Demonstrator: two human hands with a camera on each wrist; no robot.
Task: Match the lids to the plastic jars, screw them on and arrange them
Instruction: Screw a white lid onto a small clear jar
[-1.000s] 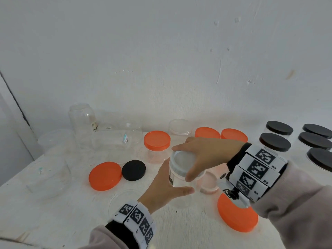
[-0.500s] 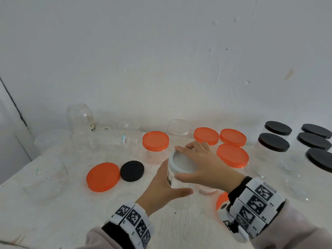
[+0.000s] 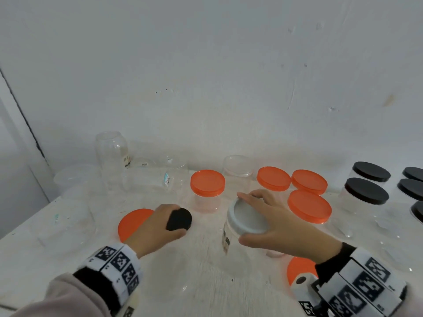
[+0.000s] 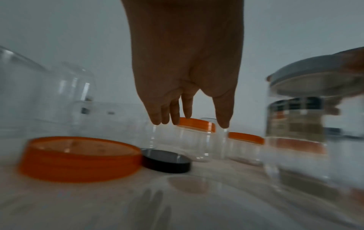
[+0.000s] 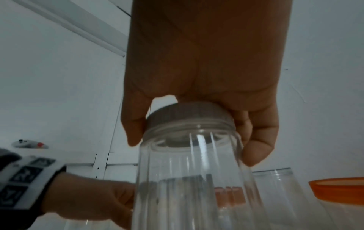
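Note:
A clear jar (image 3: 226,241) with a pale grey lid (image 3: 249,225) stands at the table's middle. My right hand (image 3: 245,219) grips that lid from above, thumb on the near rim and fingers on the far rim. The right wrist view shows the lid (image 5: 189,115) seated on the jar's neck (image 5: 189,186) inside the right hand (image 5: 195,140). A small black lid (image 3: 183,219) lies flat to the left of the jar. My left hand (image 3: 174,223) hovers over it with fingers spread. In the left wrist view its fingertips (image 4: 157,123) hang above the black lid (image 4: 165,161) without touching it.
A loose orange lid (image 3: 131,223) lies beside the black one, another (image 3: 297,268) by my right wrist. Several orange-lidded jars (image 3: 207,186) stand behind, black-lidded jars (image 3: 366,193) at the right. Open clear jars (image 3: 112,152) and tubs (image 3: 77,179) crowd the back left.
My left hand let go of the clear jar and moved left to the black lid. My right hand stays on the grey lid, turned further round it.

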